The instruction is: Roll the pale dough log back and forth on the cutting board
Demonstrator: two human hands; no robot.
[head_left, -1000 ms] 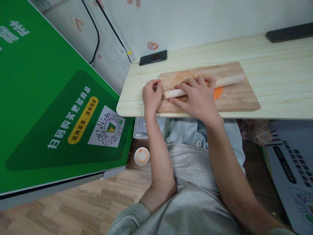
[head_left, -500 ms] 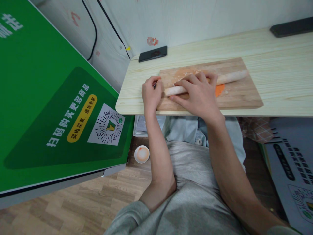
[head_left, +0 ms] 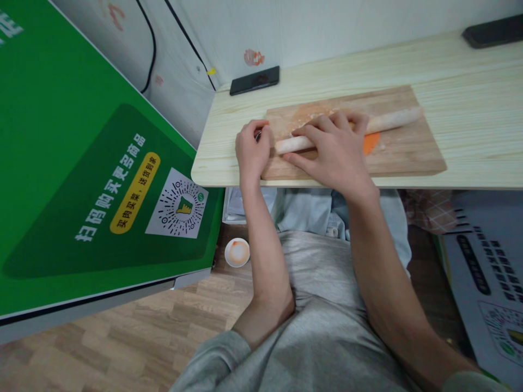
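A floury rolling pin (head_left: 394, 120) lies slantwise across the wooden cutting board (head_left: 427, 155). Over its left half rests my right hand (head_left: 335, 149), fingers across the top and thumb on the near side, gripping it. Under the pin, a flat orange piece that looks like dough (head_left: 371, 143) shows to the right of that hand. My left hand (head_left: 253, 149) is closed at the board's left edge, just beyond the pin's end. A small dark, shiny bit shows between its thumb and fingers, too little to name. Orange smears and white flour mark the board's far side.
The board lies on a pale wooden table (head_left: 482, 109) against the wall. A black phone (head_left: 254, 80) is at the back left, and a dark flat object (head_left: 494, 31) at the back right. Below stands a white bowl (head_left: 237, 252). A green panel (head_left: 81, 136) borders the left.
The view has shifted slightly. My right hand and the rolling pin have moved a little to the right relative to my left hand, which keeps its place at the board's edge.
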